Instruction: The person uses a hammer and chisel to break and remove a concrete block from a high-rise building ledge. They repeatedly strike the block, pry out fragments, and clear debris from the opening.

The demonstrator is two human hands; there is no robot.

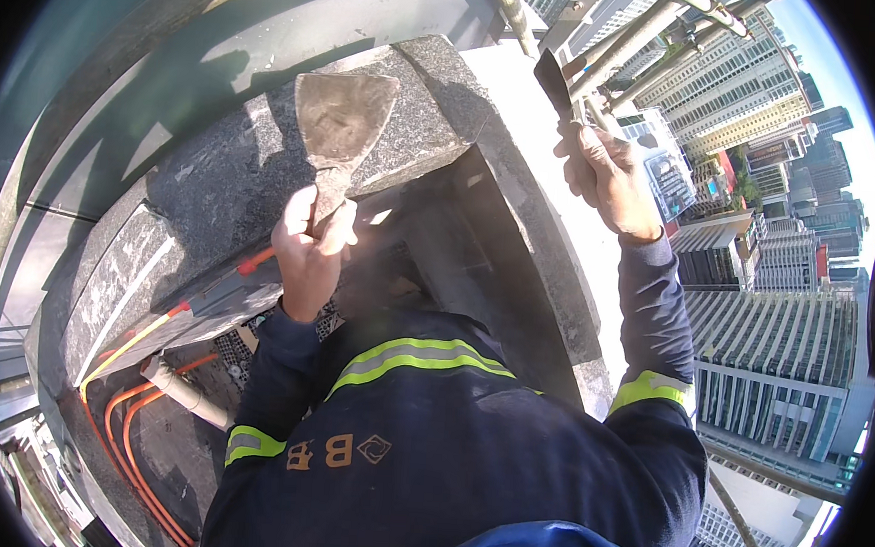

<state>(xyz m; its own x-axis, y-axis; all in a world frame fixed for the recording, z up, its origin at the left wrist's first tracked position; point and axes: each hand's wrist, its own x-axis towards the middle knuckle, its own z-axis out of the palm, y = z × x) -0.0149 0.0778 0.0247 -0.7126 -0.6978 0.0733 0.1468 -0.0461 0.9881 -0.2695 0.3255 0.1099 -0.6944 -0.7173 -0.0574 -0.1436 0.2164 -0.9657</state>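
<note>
Above a stone ledge (435, 123), left fingers (338, 232) clamp a wide scraper (345, 117), blade pointing away; toward the outer edge, right fingers (597, 151) clamp a dark scraper (552, 84), slanted left.

Dark navy jacket (506, 458) here — lime-yellow bands (421, 353) with grey centres crossing chest and sleeves (651, 297) — plus orange lettering (338, 451), diamond mark (375, 449)!

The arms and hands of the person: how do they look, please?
The left hand and right hand are bare, without gloves. The left sleeve and right sleeve are long and dark navy, each with a grey-striped, yellow-green band.
</note>
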